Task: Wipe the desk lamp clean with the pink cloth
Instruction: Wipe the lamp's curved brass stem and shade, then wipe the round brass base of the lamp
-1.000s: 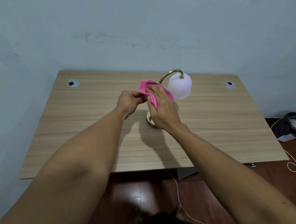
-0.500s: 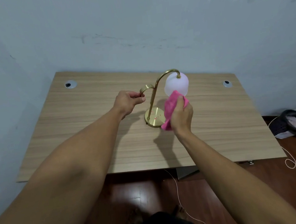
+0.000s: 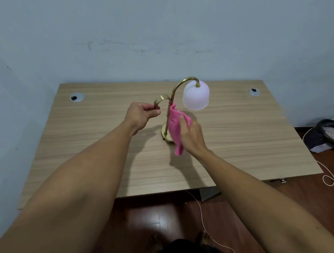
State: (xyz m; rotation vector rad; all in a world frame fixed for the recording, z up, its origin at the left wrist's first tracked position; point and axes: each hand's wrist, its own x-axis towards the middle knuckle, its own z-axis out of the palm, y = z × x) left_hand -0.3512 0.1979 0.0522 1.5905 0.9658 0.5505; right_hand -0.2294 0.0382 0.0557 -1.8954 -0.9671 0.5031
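The desk lamp (image 3: 195, 98) stands upright in the middle of the wooden desk (image 3: 245, 138). It has a white bell shade, a curved brass stem and a round brass base. My left hand (image 3: 142, 114) pinches the short brass hook on the lamp's left side. My right hand (image 3: 192, 136) grips the pink cloth (image 3: 174, 125) and presses it against the right side of the stem, just above the base. The cloth's lower end hangs down over the base and hides part of it.
Two round grommets (image 3: 77, 97) (image 3: 254, 92) sit in the desk's far corners. The wall runs close behind and to the left. A black waste bin (image 3: 331, 133) stands on the floor at right, with a white cord (image 3: 330, 179) trailing past it.
My right hand has carried the cloth from the top of the lamp's arch down to the right of the stem, then pressed it onto the stem. The left hand stays on the brass hook.
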